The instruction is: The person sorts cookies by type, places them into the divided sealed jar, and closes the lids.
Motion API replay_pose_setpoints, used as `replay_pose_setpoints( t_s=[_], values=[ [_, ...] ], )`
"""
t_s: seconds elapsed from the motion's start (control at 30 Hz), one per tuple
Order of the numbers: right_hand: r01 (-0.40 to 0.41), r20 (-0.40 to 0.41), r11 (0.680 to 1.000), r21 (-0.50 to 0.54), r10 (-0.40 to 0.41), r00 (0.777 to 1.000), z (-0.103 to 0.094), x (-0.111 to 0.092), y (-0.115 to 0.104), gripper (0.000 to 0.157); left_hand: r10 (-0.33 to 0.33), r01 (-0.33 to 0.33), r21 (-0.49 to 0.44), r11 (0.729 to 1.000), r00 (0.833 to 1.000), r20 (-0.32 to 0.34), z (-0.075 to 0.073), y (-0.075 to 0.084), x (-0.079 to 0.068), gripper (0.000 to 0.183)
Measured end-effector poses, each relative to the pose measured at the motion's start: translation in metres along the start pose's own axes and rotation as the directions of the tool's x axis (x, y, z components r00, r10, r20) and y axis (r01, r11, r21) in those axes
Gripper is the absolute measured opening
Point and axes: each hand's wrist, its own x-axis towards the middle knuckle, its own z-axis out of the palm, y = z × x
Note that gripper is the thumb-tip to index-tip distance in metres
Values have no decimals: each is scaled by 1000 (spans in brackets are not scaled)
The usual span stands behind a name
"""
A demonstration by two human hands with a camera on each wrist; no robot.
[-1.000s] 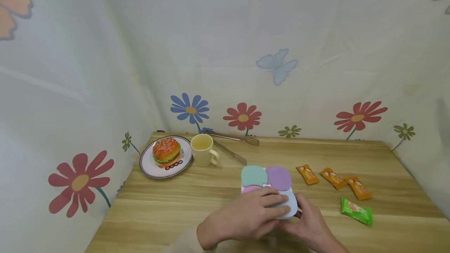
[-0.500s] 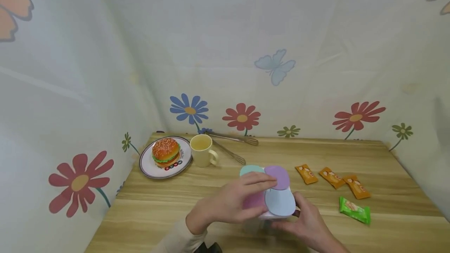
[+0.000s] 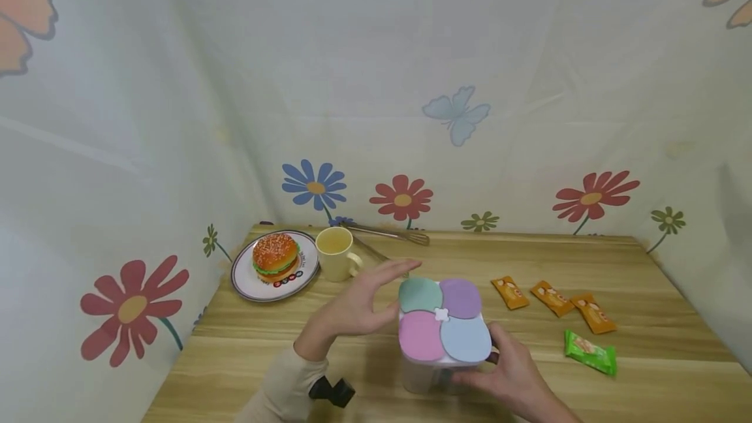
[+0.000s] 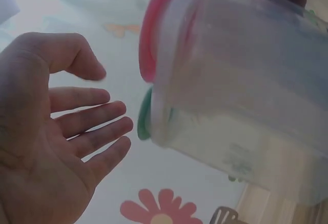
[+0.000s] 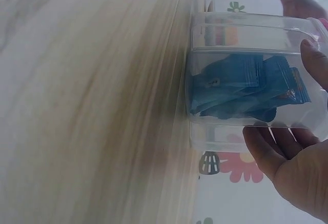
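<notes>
A clear plastic storage box (image 3: 418, 377) stands upright near the front of the table, its lid (image 3: 422, 337) made of green, purple, pink and pale blue petals. Blue packets (image 5: 246, 85) lie inside one compartment, as the right wrist view shows. My right hand (image 3: 514, 371) grips the box's right side, thumb on one face and fingers round the other. My left hand (image 3: 361, 302) is spread just left of the lid, holding nothing. In the left wrist view its fingers (image 4: 97, 116) stand apart from the box.
At the back left a toy burger (image 3: 276, 256) sits on a white plate (image 3: 243, 279). Beside it are a yellow mug (image 3: 333, 260) and two whisks (image 3: 418, 238). Orange packets (image 3: 510, 292) and a green packet (image 3: 590, 352) lie on the right. A flowered curtain (image 3: 352, 116) surrounds the table (image 3: 229, 371).
My left hand has lifted off the lid and moved left, with its fingers opening out, so all the petals show. My right hand has kept its grip on the box.
</notes>
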Motion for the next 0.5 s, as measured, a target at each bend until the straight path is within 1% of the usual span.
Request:
replay_pose_setpoints(
  t_s=[0.07, 0.13, 0.23, 0.33, 0.5],
  values=[
    [-16, 3, 1000, -7, 16, 1000, 0, 0, 0, 75, -46, 46, -12, 999, 999, 6, -1, -5, -1, 70],
    [-30, 7, 999, -13, 30, 1000, 0, 0, 0, 76, -76, 76, -34, 997, 997, 21, -1, -11, -2, 72],
    [-41, 15, 999, -23, 42, 999, -1, 1, -2, 76, -88, 90, -75, 993, 996, 34, 1, -22, -4, 75],
    [-53, 21, 998, -29, 54, 998, -1, 1, -3, 76, -97, 105, -141, 984, 993, 64, 4, -31, -4, 75],
    [-67, 22, 997, -31, 67, 997, -1, 2, -4, 78, -151, 174, -188, 967, 980, 131, 10, -46, -4, 75]
  ],
)
